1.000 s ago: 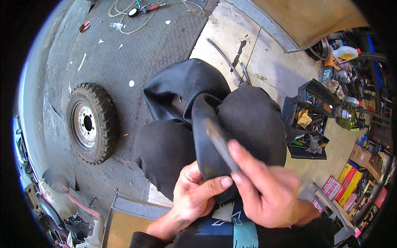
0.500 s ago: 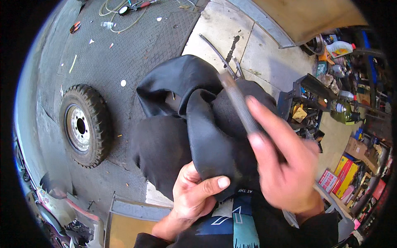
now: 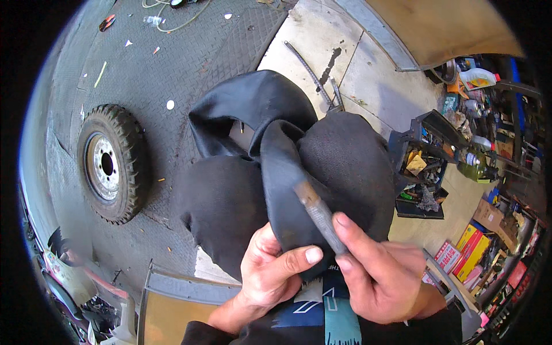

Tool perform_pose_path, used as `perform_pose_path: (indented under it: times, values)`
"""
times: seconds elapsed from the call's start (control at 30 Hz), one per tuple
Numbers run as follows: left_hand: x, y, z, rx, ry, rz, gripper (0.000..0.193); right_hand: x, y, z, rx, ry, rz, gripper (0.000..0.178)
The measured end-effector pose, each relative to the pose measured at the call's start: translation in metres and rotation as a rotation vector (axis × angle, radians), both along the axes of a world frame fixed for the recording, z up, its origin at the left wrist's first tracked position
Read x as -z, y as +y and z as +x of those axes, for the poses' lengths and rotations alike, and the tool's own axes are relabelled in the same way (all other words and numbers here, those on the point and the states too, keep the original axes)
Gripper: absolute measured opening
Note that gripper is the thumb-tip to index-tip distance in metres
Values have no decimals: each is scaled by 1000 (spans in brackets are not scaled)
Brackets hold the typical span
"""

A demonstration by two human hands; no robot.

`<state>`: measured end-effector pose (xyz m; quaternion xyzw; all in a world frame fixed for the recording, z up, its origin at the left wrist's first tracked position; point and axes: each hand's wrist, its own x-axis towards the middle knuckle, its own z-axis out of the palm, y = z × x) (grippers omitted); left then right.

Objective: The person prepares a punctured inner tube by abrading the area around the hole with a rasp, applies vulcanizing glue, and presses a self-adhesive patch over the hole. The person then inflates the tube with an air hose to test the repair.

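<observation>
A black rubber inner tube (image 3: 287, 178) lies folded across my knees, and a small brass-coloured valve stem shows inside its loop. My left hand (image 3: 276, 270) pinches the tube's near end, thumb on top and fingers underneath. In my right hand (image 3: 379, 276), between thumb and fingers, is a short grey rasp-like rod (image 3: 322, 215) with a textured surface and a brownish worn tip. The rod's tip lies over the tube just ahead of my left thumb; whether it touches the rubber I cannot tell.
Left of my knees a knobby tyre on a white rim (image 3: 109, 164) rests on the dark tread-plate floor. To the right stands an open black toolbox (image 3: 422, 155) with tools inside. Long-handled metal bars (image 3: 310, 69) lie ahead; cluttered shelves (image 3: 517, 144) line the far right.
My right hand has come down and back toward me with the rod, bringing its tip from above my right knee to over the tube. My left hand keeps its grip.
</observation>
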<state>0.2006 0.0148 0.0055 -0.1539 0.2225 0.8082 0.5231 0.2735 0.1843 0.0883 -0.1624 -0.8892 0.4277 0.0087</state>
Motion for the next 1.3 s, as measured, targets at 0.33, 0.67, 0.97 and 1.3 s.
perform_pose_path:
  times: [0.33,0.67,0.97,1.3]
  values:
    - [-2,1,0,-11,22,20,41,3,4,-5,45,69,-19,44]
    - [-7,5,5,-31,43,-190,45,-1,6,-6,100,69,-32,41]
    - [-1,1,5,16,93,-83,46,-1,8,-16,140,-25,-12,39]
    - [0,-1,5,-2,93,-45,53,0,2,-20,188,65,-38,39]
